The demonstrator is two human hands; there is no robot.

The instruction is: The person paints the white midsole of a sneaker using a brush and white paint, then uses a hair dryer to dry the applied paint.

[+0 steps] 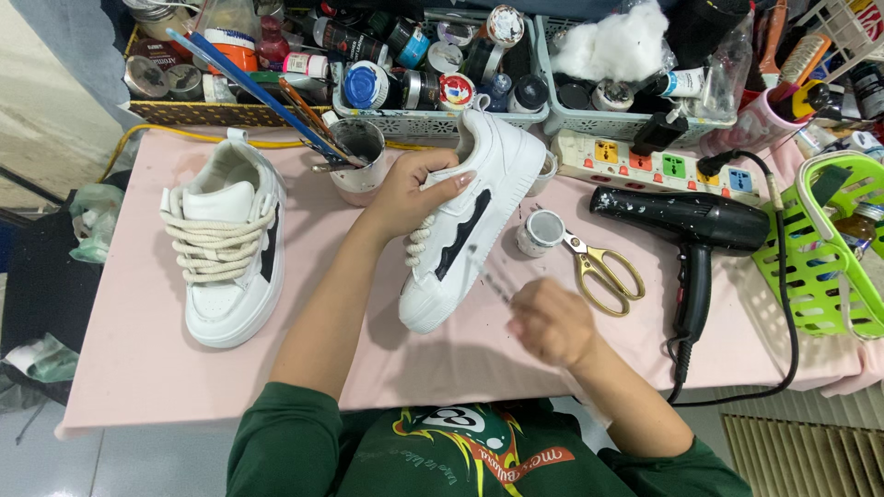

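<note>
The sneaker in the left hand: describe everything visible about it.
The sneaker is white, of smooth leather-like material, with a thick platform sole, a wavy black side stripe and chunky cream rope laces. It is tipped on its side, toe toward the person, heel toward the baskets, over the pink table cover. The left hand grips its upper; the blurred right hand hovers near its toe.

Smooth leather, soft cloth

My sneaker feels smooth, faintly glossy — rope laces rough; pink tablecloth matt.
</note>
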